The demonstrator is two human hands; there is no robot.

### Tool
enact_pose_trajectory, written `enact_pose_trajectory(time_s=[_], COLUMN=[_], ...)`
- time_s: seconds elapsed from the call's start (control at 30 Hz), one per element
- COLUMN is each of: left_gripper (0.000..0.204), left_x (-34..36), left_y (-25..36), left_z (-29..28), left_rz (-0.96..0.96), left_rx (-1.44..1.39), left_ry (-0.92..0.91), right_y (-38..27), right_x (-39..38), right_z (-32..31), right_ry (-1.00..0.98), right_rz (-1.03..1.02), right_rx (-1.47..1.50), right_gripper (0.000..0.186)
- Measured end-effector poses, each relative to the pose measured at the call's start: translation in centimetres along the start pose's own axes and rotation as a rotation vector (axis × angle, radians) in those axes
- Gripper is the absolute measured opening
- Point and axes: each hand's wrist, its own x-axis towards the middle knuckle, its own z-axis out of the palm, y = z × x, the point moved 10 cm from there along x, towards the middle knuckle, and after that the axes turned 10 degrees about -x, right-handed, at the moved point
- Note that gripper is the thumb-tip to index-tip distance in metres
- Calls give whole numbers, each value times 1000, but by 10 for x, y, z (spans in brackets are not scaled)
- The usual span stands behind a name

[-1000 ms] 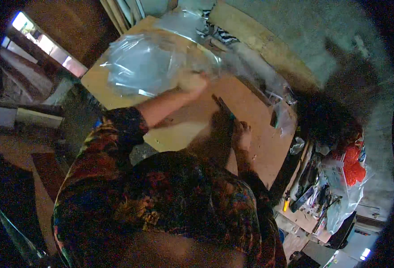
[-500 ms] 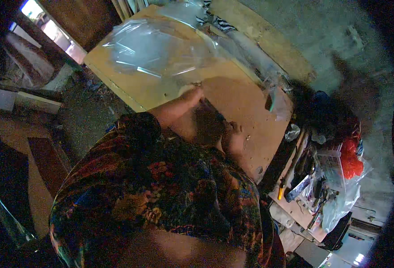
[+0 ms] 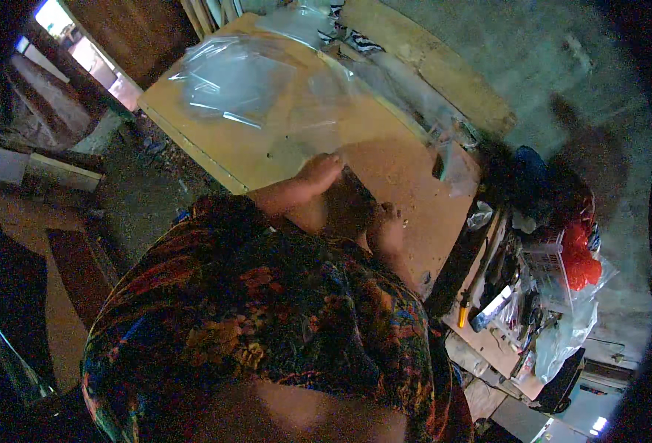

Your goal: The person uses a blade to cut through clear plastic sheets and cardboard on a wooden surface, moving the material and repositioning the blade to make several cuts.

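Note:
A dark, flat, rectangular piece (image 3: 349, 198) is between my hands, close to my body and over the table; its material cannot be made out in the dim light. My left hand (image 3: 321, 176) has its fingers closed at the far left corner of this piece. On the opposite edge, my right hand (image 3: 388, 227) grips it with bent fingers. Farther off on the table lies a spread pile of clear plastic sheets or bags (image 3: 241, 81), apart from both hands.
The tan tabletop (image 3: 403, 173) carries small bits near its right side. Clear plastic (image 3: 460, 171) lies by its right edge. To the right, a cluttered side surface holds a yellow-handled tool (image 3: 462, 314), a white basket (image 3: 547, 258) and a red bag (image 3: 583, 262).
My left hand has drawn slightly back toward me and right, its fingers now at the dark piece's corner. My right hand stays nearly in place.

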Motion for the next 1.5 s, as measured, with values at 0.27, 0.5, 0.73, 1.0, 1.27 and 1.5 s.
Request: enact_pose_trajectory(time_s=[0.27, 0.5, 0.73, 1.0, 1.27, 1.5], left_gripper=[30, 86, 96, 97, 61, 47], left_x=[-26, -34, -35, -38, -30, -2], left_y=[52, 7, 3, 16, 23, 4], left_z=[-32, -30, -28, -43, -35, 10], left_rz=[-57, -256, -247, -217, -68, 11], left_rx=[-202, 56, 164, 142, 340, 217], left_ry=[-37, 64, 91, 189, 322, 254], right_y=[18, 6, 12, 19, 25, 4], right_x=[-23, -17, 13, 22, 105, 139], right_z=[44, 27, 55, 51, 74, 47], right_ry=[173, 235, 107, 101, 156, 327], right_rz=[-125, -187, -127, -128, -131, -257], right_rx=[-29, -119, 20, -61, -89, -119], right_gripper=[39, 40, 45, 39, 30, 29])
